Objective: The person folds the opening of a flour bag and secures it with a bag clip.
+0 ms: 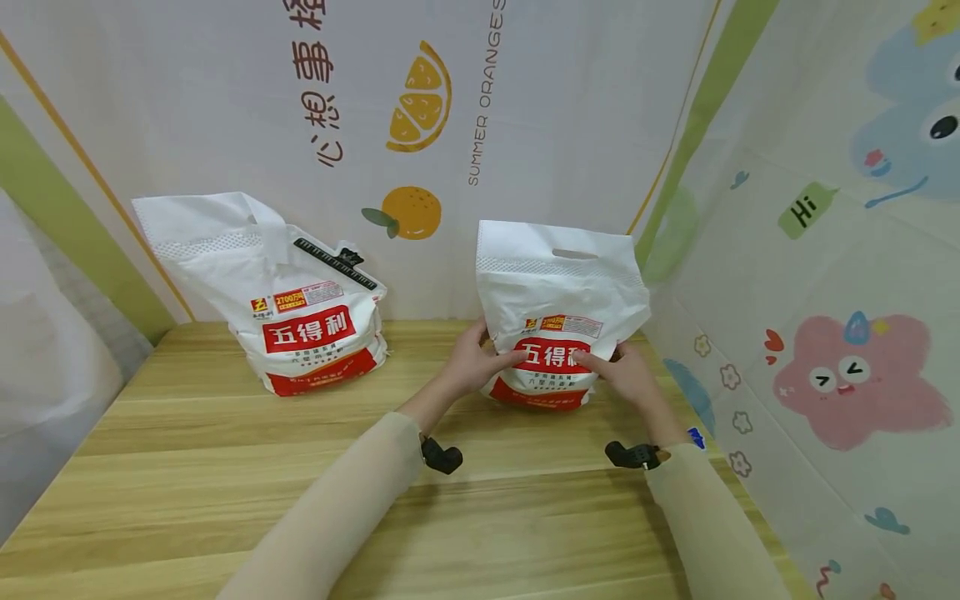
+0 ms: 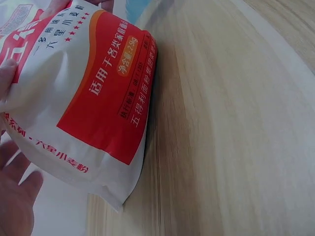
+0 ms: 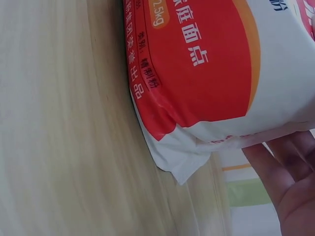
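Note:
A white and red bag of flour (image 1: pixel 558 321) stands upright on the wooden table near the back wall, its top with a slotted handle standing up. My left hand (image 1: pixel 474 360) grips its left side, thumb over the front and the other fingers round the side and partly hidden. On the opposite side my right hand (image 1: pixel 628 371) holds it the same way, thumb on the red label. The left wrist view shows the bag's lower front (image 2: pixel 106 83) low over the table. A loose bottom corner (image 3: pixel 182 164) sticks out in the right wrist view.
A second flour bag (image 1: pixel 311 333) stands to the left, its top folded aside and a black clip (image 1: pixel 337 262) across it. Printed curtains (image 1: pixel 555 108) rise right behind the table (image 1: pixel 480 517) and along its right side. White cloth (image 1: pixel 52 333) hangs at the left.

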`<state>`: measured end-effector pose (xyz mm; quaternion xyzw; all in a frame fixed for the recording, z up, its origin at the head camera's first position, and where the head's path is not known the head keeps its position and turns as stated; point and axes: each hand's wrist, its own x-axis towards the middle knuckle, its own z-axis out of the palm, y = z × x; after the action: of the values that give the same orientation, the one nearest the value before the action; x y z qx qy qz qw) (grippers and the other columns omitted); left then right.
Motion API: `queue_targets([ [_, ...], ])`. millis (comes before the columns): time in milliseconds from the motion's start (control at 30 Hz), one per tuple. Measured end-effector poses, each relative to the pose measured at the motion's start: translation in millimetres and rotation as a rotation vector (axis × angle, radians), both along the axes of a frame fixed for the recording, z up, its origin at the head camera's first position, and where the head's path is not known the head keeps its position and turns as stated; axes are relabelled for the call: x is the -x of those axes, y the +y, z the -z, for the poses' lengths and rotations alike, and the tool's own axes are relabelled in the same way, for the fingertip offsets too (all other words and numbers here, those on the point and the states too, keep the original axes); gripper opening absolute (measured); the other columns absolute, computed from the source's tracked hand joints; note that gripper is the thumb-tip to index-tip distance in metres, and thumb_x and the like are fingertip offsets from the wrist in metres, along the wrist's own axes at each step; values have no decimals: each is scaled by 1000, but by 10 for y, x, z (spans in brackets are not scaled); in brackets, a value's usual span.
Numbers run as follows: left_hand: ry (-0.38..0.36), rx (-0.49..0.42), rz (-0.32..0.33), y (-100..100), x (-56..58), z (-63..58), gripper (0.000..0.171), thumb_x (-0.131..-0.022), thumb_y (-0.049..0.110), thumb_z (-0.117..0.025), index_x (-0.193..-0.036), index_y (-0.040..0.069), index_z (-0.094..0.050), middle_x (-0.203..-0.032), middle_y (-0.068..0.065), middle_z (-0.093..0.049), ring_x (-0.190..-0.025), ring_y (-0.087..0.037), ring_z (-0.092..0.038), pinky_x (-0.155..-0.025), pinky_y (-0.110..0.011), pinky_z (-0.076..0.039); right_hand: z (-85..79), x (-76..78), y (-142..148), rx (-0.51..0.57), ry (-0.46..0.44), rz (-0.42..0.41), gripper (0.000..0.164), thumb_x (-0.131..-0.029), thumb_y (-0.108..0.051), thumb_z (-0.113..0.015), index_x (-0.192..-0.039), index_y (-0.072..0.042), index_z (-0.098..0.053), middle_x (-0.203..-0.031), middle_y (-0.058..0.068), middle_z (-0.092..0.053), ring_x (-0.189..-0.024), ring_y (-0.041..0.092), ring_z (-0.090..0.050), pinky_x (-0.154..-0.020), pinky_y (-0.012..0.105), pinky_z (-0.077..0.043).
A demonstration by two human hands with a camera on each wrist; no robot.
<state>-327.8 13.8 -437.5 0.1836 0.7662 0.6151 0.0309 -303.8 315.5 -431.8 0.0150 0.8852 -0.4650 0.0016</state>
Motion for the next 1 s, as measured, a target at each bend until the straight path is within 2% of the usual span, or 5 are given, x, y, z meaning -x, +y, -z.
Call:
queue_targets([
  [167, -12, 0, 35, -74, 6, 8, 68, -94, 32, -90, -151, 18, -55, -144, -9, -70, -137, -31, -68, -112, -51, -58, 43, 7, -47, 36, 21, -32, 80, -99, -56, -78, -155, -5, -52, -148, 22, -66, -134, 36, -66, -108, 44, -58],
  [500, -4, 36, 36, -293, -32, -25, 70, -92, 32, -91, -150, 17, -54, -142, -11, -72, -132, -32, -71, -107, -50, -61, 40, -18, -189, 33, 17, -93, 87, -96, -62, -79, -159, -12, -48, -153, 17, -64, -142, 38, -63, -117, 56, -53],
  [767, -3, 51, 33, -498, -111, -24, 69, -91, 34, -92, -148, 16, -57, -141, -10, -72, -131, -32, -71, -107, -51, -61, 58, -48, -348, 36, 22, -130, 82, -94, -62, -81, -154, -14, -53, -149, 14, -68, -138, 36, -66, -115, 54, -56],
  [1000, 17, 96, -6, -691, -230, -11, 71, -91, 38, -92, -148, 17, -57, -142, -9, -72, -132, -32, -71, -107, -51, -61, 83, -99, -509, 60, 35, -168, 75, -93, -59, -83, -150, -18, -56, -145, 9, -70, -135, 32, -68, -114, 53, -56],
])
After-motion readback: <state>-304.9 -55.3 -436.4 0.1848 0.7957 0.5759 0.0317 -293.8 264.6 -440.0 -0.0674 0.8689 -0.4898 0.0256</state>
